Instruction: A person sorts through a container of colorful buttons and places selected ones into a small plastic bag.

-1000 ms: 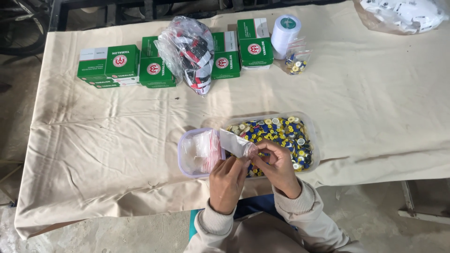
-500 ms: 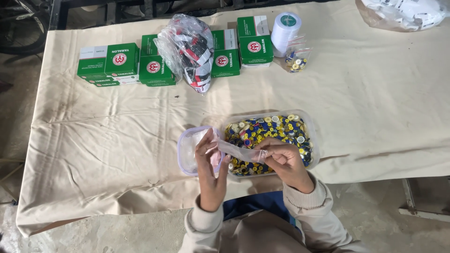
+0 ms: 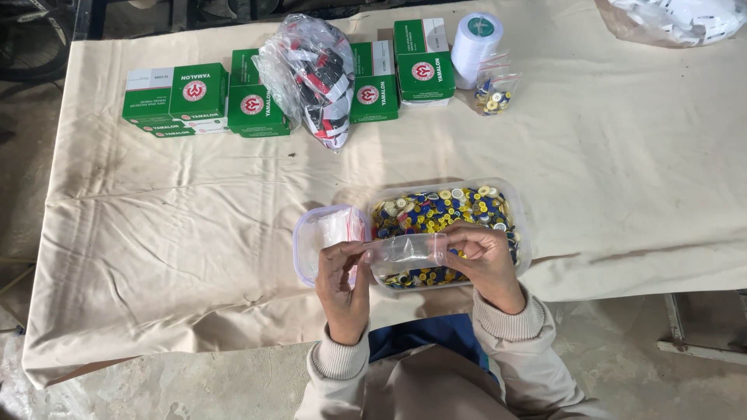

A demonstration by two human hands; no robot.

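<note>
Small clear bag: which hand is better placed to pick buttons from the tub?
Probably the right hand. It holds the small clear bag directly over the tub of buttons, while the left hand grips the bag's other end over the smaller clear container.

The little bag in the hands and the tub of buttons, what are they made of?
The small bag looks like thin clear plastic film: glossy, wrinkled, see-through. The button tub seems stiffer clear plastic, since it keeps its shape and the buttons show through its walls.
</note>
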